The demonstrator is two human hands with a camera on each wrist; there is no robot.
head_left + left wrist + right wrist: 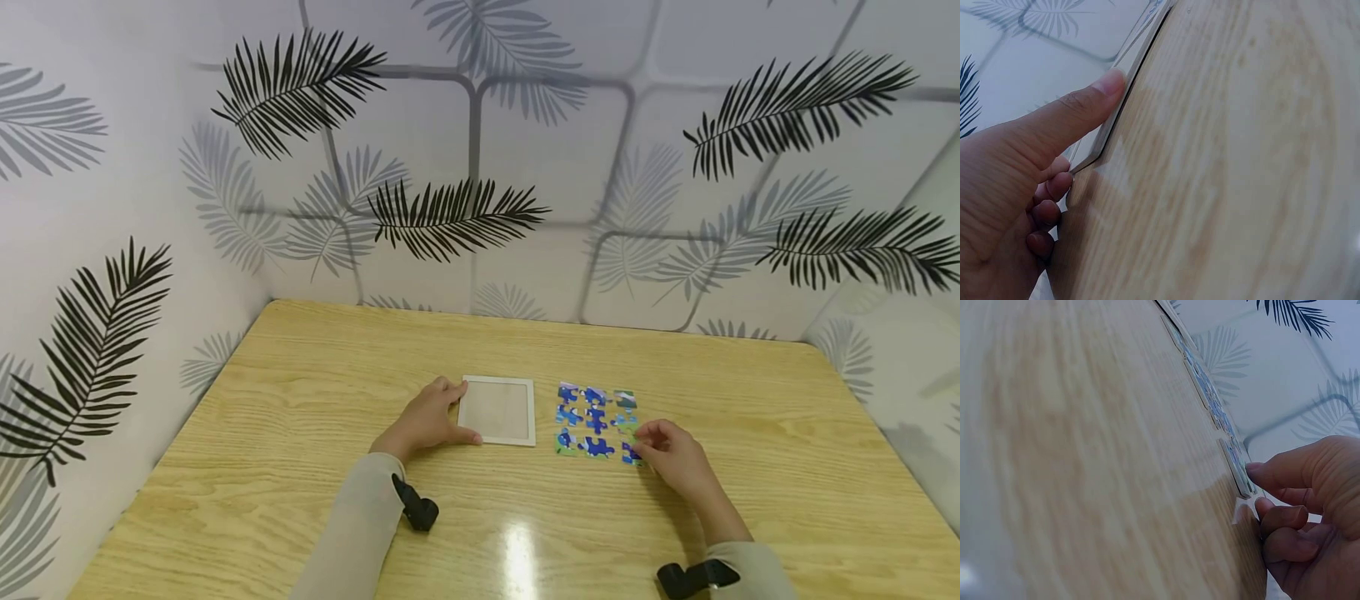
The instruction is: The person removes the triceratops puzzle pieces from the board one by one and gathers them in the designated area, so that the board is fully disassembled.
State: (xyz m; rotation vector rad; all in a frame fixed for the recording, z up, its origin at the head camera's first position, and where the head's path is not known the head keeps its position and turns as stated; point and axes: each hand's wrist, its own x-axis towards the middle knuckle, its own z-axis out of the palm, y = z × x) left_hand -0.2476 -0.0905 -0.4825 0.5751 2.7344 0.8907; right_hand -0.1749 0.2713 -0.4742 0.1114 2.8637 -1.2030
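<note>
A shallow square puzzle tray (531, 417) with a pale rim and bare wooden base lies on the table. My left hand (431, 417) grips its left side, with the thumb along the near edge and a finger at the far left corner. To the right, several blue, purple and green jigsaw pieces (596, 419) lie in loose rows with small gaps. My right hand (678, 458) pinches the near right corner jigsaw piece (628, 454) between thumb and finger. In the right wrist view, that thumb (1256, 469) touches the piece's edge, and the other fingers are curled.
The wood-grain table (337, 350) meets a pale wall (420, 292) printed with dark and grey leaves at its far edge. Black wrist devices (422, 510) sit on both sleeves. A bright reflection shows near the table's front.
</note>
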